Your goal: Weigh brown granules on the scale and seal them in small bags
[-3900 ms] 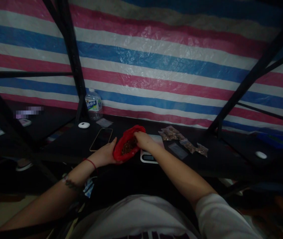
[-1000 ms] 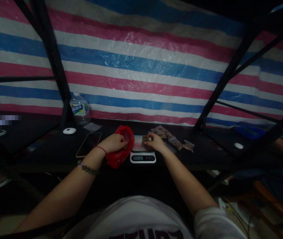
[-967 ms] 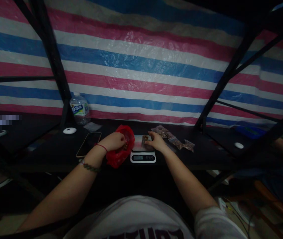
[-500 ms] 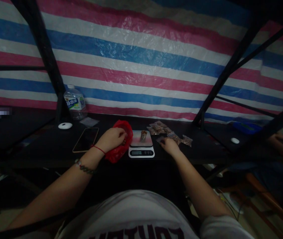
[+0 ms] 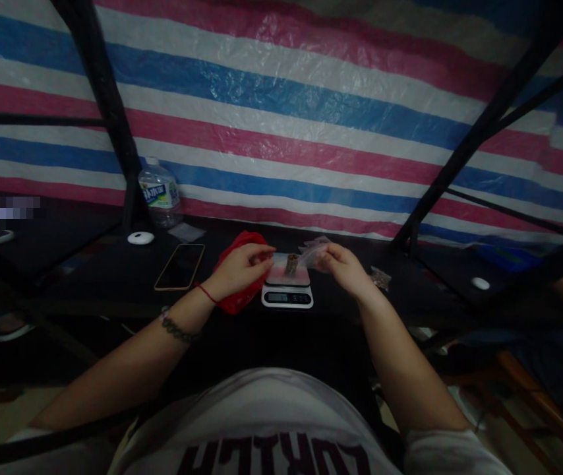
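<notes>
My left hand [image 5: 248,265] hovers over the red plastic bag [image 5: 236,298] with thumb and fingers apart, and nothing shows in them. Between my hands lies a white digital scale [image 5: 287,298]; a small cylindrical container [image 5: 292,265], filled with brownish bits, stands upright on its plate. My right hand [image 5: 343,265] pinches a clear plastic bag [image 5: 312,253] at the right edge of the scale. Most other small bags are hidden behind this hand; one filled small bag [image 5: 380,278] shows to its right.
A phone [image 5: 180,267], a white oval device [image 5: 140,238] and a large plastic bottle [image 5: 161,195] lie or stand to the left. Another white device [image 5: 480,284] and a blue tray [image 5: 503,258] are at the right. Black frame posts [image 5: 116,142] rise before striped sheeting.
My left hand has come up out of the red bag toward the scale. My right hand has lifted a clear plastic bag and brought it beside the container. The view has shifted slightly.
</notes>
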`<state>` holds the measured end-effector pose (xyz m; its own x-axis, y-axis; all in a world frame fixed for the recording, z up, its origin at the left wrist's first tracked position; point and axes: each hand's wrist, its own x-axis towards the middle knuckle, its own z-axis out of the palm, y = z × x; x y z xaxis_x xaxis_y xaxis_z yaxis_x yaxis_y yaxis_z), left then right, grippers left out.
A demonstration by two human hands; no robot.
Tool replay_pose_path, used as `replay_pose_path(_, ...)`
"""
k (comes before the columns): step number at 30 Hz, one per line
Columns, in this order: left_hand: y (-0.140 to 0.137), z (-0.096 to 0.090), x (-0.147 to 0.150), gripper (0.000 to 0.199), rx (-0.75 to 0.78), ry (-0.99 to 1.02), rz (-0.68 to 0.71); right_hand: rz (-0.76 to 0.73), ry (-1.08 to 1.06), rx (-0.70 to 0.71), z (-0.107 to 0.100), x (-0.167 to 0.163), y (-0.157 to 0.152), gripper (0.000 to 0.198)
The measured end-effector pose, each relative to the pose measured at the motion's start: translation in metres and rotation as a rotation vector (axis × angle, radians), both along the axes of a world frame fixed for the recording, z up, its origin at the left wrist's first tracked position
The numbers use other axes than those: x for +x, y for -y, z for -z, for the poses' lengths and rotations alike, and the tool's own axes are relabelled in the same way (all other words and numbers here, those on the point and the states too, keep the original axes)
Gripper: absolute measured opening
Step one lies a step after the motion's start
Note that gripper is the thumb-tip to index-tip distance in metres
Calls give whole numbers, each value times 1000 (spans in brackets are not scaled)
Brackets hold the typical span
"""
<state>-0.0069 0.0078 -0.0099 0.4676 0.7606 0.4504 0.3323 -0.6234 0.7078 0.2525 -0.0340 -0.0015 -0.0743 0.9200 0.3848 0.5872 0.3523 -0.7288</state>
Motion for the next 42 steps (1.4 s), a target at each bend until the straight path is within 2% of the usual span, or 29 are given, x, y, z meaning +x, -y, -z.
replay_pose_path(1,4,0,3,42,-55,51,77,-155,-57,-68,-7,-14,6,25)
replay_pose_path(2,9,0,5,43,-118,88,157,-250,-97,-104,-13,-27,11,23)
replay_pose_path(4,16,-1,8,39,-235,127,285,-319,-142,-129,-18,-48,18,22)
replay_pose_path(9,23,-3,7,30,-434,177,353,-302,-256,-171,-13,-63,22,21)
replay_pose_path(14,20,-6,3,29,-548,201,328,-246,-159,-178,-8,-61,20,22)
replay_pose_path(16,18,-5,3,27,-526,225,305,-172,-92,-94,-7,-62,20,22)
replay_pose_path(17,17,-5,2,26,-513,251,286,-97,-57,5,-6,-63,20,21)
replay_pose_path(20,15,-3,4,26,-541,397,177,212,50,420,-5,-63,21,19)
replay_pose_path(21,15,-3,5,27,-568,448,138,267,93,514,-4,-63,23,19)
replay_pose_path(23,18,-3,8,30,-619,508,97,225,171,559,-1,-66,27,19)
replay_pose_path(27,25,-3,14,31,-629,465,142,0,211,409,9,-79,35,26)
replay_pose_path(31,27,4,18,29,-518,369,183,-34,187,326,14,-85,41,28)
replay_pose_path(35,26,9,19,26,-401,322,162,-63,186,249,9,-81,42,19)
replay_pose_path(40,28,4,18,28,-374,278,169,-255,-66,12,8,-70,36,25)
replay_pose_path(42,30,1,18,28,-370,266,185,-252,-159,-51,10,-67,32,28)
